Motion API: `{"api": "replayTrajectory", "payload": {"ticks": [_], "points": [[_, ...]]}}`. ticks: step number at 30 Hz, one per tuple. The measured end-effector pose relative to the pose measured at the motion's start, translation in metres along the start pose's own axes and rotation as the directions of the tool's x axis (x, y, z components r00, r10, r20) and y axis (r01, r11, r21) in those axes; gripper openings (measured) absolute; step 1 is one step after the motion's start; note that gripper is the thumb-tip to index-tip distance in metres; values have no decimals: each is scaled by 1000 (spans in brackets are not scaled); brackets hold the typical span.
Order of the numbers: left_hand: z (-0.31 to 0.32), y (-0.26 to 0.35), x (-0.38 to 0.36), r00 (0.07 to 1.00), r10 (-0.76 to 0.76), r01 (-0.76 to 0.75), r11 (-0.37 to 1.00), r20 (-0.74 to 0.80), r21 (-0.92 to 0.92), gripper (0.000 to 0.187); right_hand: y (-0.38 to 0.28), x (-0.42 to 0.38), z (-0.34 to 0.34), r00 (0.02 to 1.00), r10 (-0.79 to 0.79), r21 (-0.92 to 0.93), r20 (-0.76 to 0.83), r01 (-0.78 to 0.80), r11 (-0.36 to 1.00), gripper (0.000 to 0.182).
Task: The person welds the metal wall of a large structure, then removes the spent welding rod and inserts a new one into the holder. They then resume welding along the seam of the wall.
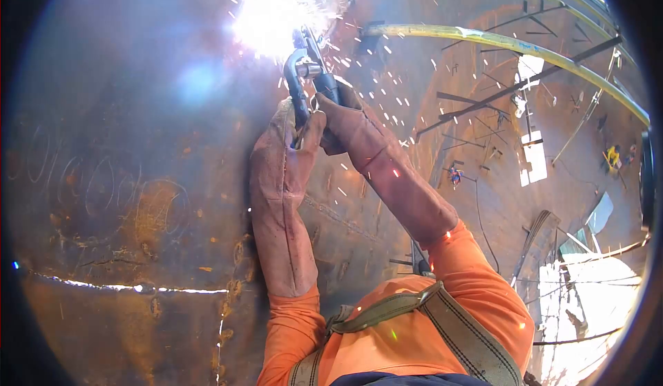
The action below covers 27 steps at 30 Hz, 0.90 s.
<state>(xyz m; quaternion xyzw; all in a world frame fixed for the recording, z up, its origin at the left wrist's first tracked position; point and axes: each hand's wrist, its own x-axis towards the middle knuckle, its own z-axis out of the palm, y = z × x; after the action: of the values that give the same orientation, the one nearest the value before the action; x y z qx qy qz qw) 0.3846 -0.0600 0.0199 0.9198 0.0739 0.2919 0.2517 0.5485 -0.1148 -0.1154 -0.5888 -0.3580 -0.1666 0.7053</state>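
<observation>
Overhead, both hands, in long leather gauntlets, are raised to a black welding electrode holder (326, 87) with a silver cylindrical part between its two arms. My left hand (289, 134) is closed around the lower end of the curved black arm. My right hand (345, 118) wraps the thicker black grip beside it; the gloves hide most of the fingers. At the tool's far end a white arc (273, 23) glares against the rusty steel wall (138, 151), throwing sparks down and right. The glare hides the tip and the spot it works on.
A bright gap (131, 288) runs through the steel at lower left. A yellowish curved pipe (514, 42) crosses the upper right. Dark steel bars (483, 99) and bright openings (533, 161) lie beyond. A person in yellow (612, 158) is far off at right. Strap webbing crosses my orange shirt (387, 337).
</observation>
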Motion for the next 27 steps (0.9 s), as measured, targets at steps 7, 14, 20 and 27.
{"api": "replayTrajectory", "payload": {"ticks": [7, 14, 20, 27], "points": [[-10, 4, 3, 990, 10, 1, 997, 141, -79, 44, -134, -7, -27, 836, 541, 561, 93, -493, 665, 50], [-10, 10, 3, 987, 30, -9, 991, 156, -135, 38, -146, -5, -34, 767, 630, 487, 121, -599, 636, 49], [-11, 12, 4, 970, 2, 24, 994, 244, -106, 45, -139, -7, -39, 756, 631, 479, 175, -626, 616, 64], [-6, 10, 2, 972, 13, 27, 986, 234, -167, 46, -130, -12, -39, 773, 612, 494, 165, -602, 627, 59]]}}
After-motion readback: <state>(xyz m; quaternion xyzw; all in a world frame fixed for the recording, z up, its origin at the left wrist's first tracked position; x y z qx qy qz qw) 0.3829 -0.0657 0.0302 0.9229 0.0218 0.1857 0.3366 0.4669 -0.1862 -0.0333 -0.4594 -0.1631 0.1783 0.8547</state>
